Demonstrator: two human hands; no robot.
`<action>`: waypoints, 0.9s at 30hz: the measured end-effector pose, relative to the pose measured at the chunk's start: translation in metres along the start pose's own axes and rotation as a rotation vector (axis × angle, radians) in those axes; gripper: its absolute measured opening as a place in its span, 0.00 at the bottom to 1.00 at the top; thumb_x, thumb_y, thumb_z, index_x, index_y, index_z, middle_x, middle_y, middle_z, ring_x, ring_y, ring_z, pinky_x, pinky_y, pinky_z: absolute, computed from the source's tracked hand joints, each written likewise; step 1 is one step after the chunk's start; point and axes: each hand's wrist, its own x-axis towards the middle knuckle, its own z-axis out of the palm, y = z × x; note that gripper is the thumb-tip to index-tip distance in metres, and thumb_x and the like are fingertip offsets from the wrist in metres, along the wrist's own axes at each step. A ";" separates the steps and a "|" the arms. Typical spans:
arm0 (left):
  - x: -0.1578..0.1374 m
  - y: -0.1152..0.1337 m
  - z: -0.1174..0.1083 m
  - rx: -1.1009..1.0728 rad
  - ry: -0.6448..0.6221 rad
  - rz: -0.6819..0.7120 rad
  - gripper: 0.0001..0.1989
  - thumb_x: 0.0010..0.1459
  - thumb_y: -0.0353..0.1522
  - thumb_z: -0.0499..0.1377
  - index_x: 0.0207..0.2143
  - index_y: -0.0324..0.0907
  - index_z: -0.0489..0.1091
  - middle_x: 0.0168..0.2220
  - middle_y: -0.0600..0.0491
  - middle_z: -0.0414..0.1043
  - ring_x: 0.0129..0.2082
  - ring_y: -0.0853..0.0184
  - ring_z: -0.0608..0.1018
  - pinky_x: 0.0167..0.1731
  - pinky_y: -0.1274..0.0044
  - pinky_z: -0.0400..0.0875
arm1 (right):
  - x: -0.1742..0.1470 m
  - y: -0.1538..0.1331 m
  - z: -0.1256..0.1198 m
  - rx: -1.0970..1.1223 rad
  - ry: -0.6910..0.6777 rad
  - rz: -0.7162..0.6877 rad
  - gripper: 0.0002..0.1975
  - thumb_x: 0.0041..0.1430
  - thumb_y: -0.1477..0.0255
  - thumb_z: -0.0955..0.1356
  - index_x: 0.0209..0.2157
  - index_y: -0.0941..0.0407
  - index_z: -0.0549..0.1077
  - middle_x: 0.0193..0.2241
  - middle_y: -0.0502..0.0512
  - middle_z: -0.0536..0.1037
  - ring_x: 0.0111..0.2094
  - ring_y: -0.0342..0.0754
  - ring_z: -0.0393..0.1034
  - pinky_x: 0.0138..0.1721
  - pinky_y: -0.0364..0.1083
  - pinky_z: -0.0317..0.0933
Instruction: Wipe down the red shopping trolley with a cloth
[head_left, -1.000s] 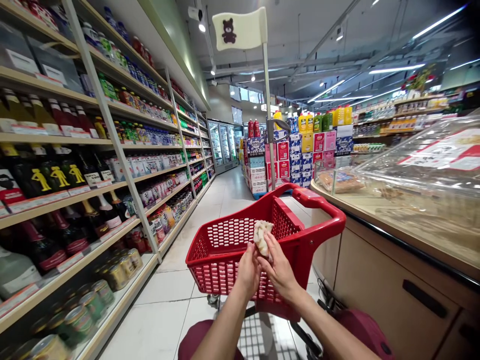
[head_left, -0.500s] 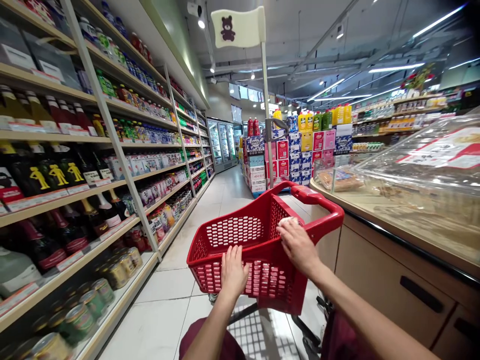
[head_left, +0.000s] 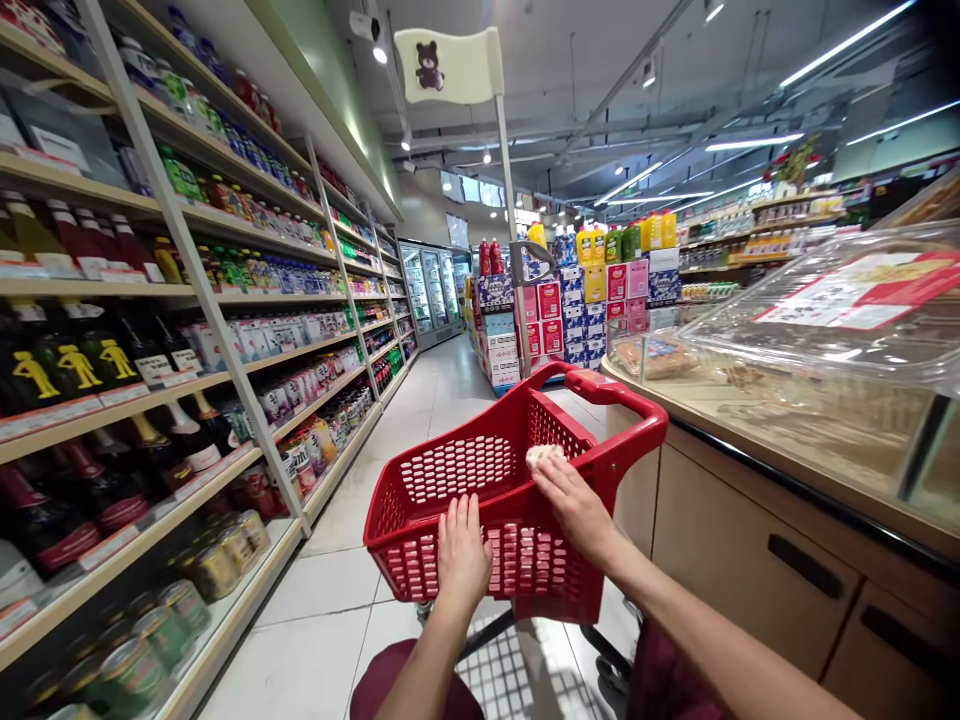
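A red plastic shopping cart (head_left: 457, 465) stands on the tiled floor right in front of me, its handle (head_left: 637, 410) pointing to the right. My left hand (head_left: 463, 550) lies on the cart's near rim, fingers stretched out over the edge. Pressed under the fingers of my right hand (head_left: 574, 505) is a whitish cloth (head_left: 544, 457), at the top of the near side close to the handle. Most of the cloth is hidden by that hand. A pole carries a cream flag (head_left: 450, 65) with a bear on it above the cart.
Shelves (head_left: 247, 298) of bottles and cans run along the left. To the right is a wooden counter (head_left: 735, 530) with clear plastic covers (head_left: 847, 290). Stacked drink boxes (head_left: 547, 320) stand in the aisle ahead, and glass-door fridges (head_left: 431, 285) are farther back.
My right hand has slid the cloth left along the cart's rim, away from the handle. My left hand stays on the near rim. The whole view has shifted slightly.
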 end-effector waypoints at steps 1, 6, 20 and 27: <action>-0.001 0.000 0.000 0.015 0.003 0.008 0.31 0.49 0.27 0.50 0.58 0.36 0.50 0.59 0.48 0.53 0.59 0.61 0.53 0.57 0.67 0.47 | 0.001 0.001 0.000 0.013 -0.007 -0.023 0.20 0.56 0.81 0.56 0.46 0.57 0.69 0.48 0.57 0.70 0.55 0.49 0.56 0.53 0.51 0.58; -0.004 0.004 0.004 0.034 0.044 -0.005 0.31 0.49 0.26 0.50 0.58 0.36 0.49 0.59 0.48 0.52 0.59 0.61 0.52 0.57 0.67 0.48 | -0.008 0.051 -0.034 -0.053 0.154 0.237 0.17 0.57 0.76 0.58 0.47 0.57 0.68 0.48 0.60 0.68 0.53 0.52 0.57 0.54 0.56 0.54; -0.006 0.008 0.003 0.006 0.056 -0.010 0.32 0.49 0.26 0.50 0.58 0.35 0.49 0.59 0.47 0.52 0.60 0.60 0.51 0.58 0.66 0.46 | -0.035 0.055 -0.047 -0.016 0.311 0.357 0.13 0.55 0.74 0.61 0.43 0.55 0.69 0.42 0.58 0.68 0.47 0.53 0.59 0.48 0.56 0.57; -0.008 0.009 0.001 -0.011 0.047 0.010 0.32 0.48 0.26 0.50 0.58 0.37 0.49 0.59 0.48 0.51 0.60 0.60 0.51 0.57 0.66 0.48 | -0.079 0.022 -0.025 0.133 -0.010 0.160 0.13 0.56 0.76 0.59 0.39 0.52 0.71 0.37 0.55 0.70 0.42 0.48 0.62 0.42 0.48 0.63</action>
